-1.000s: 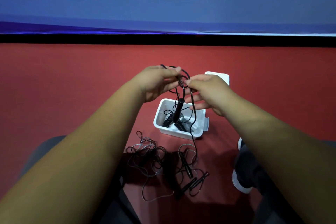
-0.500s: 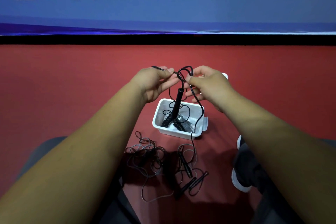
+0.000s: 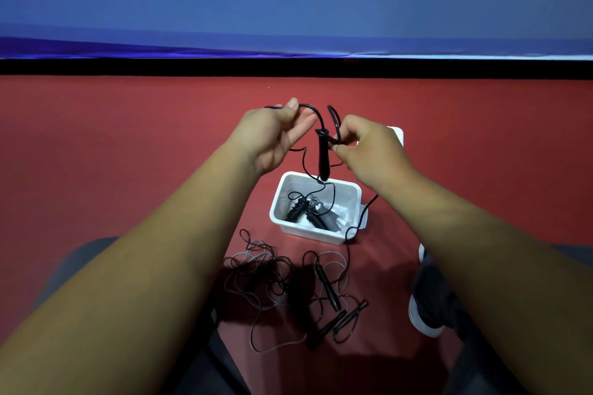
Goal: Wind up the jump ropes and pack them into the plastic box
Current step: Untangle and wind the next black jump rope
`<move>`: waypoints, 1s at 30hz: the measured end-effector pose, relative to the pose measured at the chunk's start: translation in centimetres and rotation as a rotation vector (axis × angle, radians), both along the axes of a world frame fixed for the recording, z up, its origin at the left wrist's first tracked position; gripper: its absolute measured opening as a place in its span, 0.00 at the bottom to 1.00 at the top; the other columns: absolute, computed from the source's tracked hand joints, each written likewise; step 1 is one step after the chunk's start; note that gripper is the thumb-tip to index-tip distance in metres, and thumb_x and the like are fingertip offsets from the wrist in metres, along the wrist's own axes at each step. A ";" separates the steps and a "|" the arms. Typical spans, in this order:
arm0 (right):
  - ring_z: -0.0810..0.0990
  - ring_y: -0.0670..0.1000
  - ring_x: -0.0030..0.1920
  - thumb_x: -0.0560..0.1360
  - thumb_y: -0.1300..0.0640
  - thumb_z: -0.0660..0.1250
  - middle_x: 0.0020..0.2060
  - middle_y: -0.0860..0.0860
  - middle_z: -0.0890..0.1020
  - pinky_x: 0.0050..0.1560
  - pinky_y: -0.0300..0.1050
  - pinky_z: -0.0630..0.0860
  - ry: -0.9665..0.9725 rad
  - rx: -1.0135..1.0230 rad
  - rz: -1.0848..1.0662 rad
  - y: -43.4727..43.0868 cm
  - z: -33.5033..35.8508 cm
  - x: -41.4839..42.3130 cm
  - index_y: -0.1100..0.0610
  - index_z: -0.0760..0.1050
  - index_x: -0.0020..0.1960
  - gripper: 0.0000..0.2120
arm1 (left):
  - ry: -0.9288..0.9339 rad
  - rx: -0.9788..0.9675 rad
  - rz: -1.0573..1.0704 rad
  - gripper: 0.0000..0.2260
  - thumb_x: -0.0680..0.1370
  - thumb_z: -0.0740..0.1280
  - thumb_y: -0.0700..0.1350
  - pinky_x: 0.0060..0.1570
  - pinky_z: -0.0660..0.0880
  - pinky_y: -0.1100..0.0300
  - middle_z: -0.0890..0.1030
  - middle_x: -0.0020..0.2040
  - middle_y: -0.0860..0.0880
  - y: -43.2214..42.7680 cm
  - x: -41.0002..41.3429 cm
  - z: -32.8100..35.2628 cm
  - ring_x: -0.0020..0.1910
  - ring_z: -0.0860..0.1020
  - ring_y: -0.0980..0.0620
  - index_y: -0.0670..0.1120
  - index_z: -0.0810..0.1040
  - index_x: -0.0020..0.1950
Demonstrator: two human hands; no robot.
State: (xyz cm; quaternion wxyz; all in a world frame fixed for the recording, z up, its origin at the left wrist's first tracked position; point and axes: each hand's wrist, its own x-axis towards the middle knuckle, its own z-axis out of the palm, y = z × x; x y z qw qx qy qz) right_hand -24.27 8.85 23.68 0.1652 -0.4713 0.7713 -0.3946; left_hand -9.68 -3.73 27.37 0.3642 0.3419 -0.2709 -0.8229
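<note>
The jump rope [image 3: 322,157] hung between both hands above the far edge of the plastic box [image 3: 308,234], its black handle pointing down. The left hand [image 3: 272,135] pinched the cord between thumb and fingers; the right hand [image 3: 369,147] gripped loops of it. Wound ropes [image 3: 308,215] lay inside the box. Loose ropes [image 3: 272,279] sprawled nearer on the red floor [image 3: 128,170].

Dim, uneven light with a wide-angle bend.
Your view is brightest on the blue banner with pale lettering [image 3: 288,9], whose letters look soft. The dark red matte floor [image 3: 128,154] darkens toward you, where a heavy shadow lies over the tangled black cords [image 3: 272,269]. Your forearms [image 3: 144,266] balloon at the lower corners, while the white plastic box [image 3: 311,234] stays crisp.
</note>
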 end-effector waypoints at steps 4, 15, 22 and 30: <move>0.75 0.43 0.35 0.76 0.64 0.71 0.35 0.47 0.81 0.35 0.39 0.69 0.025 0.020 0.094 0.3 0.2 0.7 0.51 0.79 0.45 0.08 | 0.093 0.071 0.084 0.08 0.83 0.60 0.27 0.40 0.85 0.51 0.79 0.53 0.38 -0.6 0.2 0.2 0.47 0.85 0.43 0.34 0.69 0.60; 0.77 0.48 0.33 0.76 0.61 0.62 0.39 0.49 0.87 0.35 0.42 0.69 -0.292 0.263 -0.078 -0.2 0.3 0.1 0.52 0.86 0.42 0.14 | 0.146 0.085 0.238 0.13 0.85 0.50 0.30 0.20 0.61 0.67 0.68 0.38 0.48 -4.4 2.0 0.6 0.23 0.63 0.58 0.41 0.70 0.47; 0.72 0.47 0.28 0.78 0.67 0.63 0.38 0.53 0.77 0.28 0.39 0.71 -0.900 0.166 -0.183 -1.0 -0.6 -0.7 0.58 0.83 0.57 0.13 | -0.678 -0.232 -0.223 0.08 0.81 0.61 0.39 0.22 0.57 0.64 0.73 0.34 0.49 -3.9 2.5 -1.2 0.24 0.60 0.55 0.45 0.73 0.43; 0.73 0.47 0.30 0.85 0.53 0.61 0.43 0.59 0.80 0.30 0.40 0.71 -1.361 -0.044 -0.179 -1.3 2.4 -0.7 0.67 0.75 0.57 0.15 | -0.821 -0.299 -0.784 0.08 0.77 0.68 0.36 0.24 0.57 0.64 0.79 0.41 0.49 0.6 1.2 -3.3 0.27 0.61 0.55 0.45 0.80 0.55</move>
